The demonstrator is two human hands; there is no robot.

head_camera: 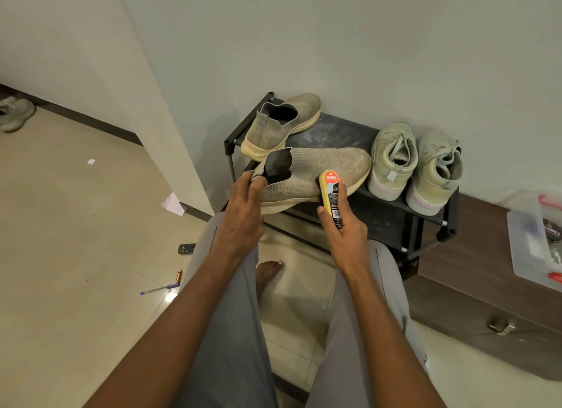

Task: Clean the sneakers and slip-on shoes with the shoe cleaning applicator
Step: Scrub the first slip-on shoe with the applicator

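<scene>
Heel fabric of the nearer slip-on shoe is pinched by the left hand above the black rack. Against its side, the shoe cleaning applicator is gripped by the right hand. Sneakers are stood rightward on the rack.

A remote, pen and battery lie on the floor.

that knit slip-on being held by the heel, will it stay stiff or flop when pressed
The slip-on shoe probably gives: its knit upper looks soft, and the collar already folds where the left hand pinches it. The thick sole likely keeps its length rigid. It seems light, since a pinch holds it while the right hand presses the applicator.
</scene>
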